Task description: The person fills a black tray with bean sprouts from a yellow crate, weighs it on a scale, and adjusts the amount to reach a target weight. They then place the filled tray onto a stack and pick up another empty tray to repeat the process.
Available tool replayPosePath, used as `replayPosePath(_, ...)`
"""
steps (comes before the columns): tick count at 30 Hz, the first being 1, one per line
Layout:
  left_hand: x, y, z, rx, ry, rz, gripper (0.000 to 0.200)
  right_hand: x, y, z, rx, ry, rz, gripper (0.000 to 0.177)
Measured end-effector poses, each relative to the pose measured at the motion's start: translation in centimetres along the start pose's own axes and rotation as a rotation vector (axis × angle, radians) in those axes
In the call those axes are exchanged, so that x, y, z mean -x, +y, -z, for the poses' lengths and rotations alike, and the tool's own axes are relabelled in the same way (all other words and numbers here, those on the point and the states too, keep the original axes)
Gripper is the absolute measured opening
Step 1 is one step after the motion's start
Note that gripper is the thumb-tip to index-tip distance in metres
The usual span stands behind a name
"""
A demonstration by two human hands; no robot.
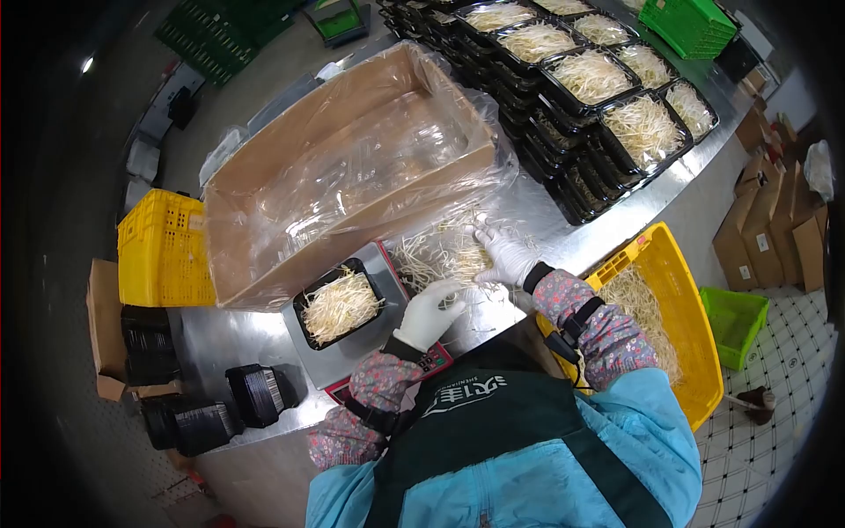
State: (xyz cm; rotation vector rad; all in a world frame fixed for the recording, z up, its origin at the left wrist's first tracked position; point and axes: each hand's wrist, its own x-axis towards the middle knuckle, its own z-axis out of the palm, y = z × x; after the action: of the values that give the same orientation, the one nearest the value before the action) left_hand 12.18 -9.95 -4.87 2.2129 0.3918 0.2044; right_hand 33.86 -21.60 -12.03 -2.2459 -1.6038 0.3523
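Observation:
A black tray filled with bean sprouts (340, 306) rests on the metal plate of a red-edged scale (317, 356). Just right of the scale, my left hand (429, 314), in a white glove, is near the loose sprouts with its fingers curved and apart; nothing shows in them. My right hand (505, 255), also gloved in white, lies over the pile of loose sprouts (453, 251) on the metal table, its fingers spread and touching them.
A large cardboard box lined with clear plastic (352, 167) lies behind the scale. Stacked filled trays (590, 77) stand at the back right. A yellow crate of sprouts (682, 308) is at right. Empty black trays (255, 396) sit front left, beyond them a yellow basket (163, 251).

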Motion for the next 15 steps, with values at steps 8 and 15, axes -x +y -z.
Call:
replayPosePath(8,10.9,1.6,4.3,0.208,-0.089,0.117,0.034,-0.4,0.6,-4.9,-0.024,-0.036,-0.017,0.045)
replayPosePath(15,22.2,-0.6,8.2,0.327,0.044,0.325,0.030,-1.6,-1.3,1.8,-0.456,0.069,-0.195,0.040)
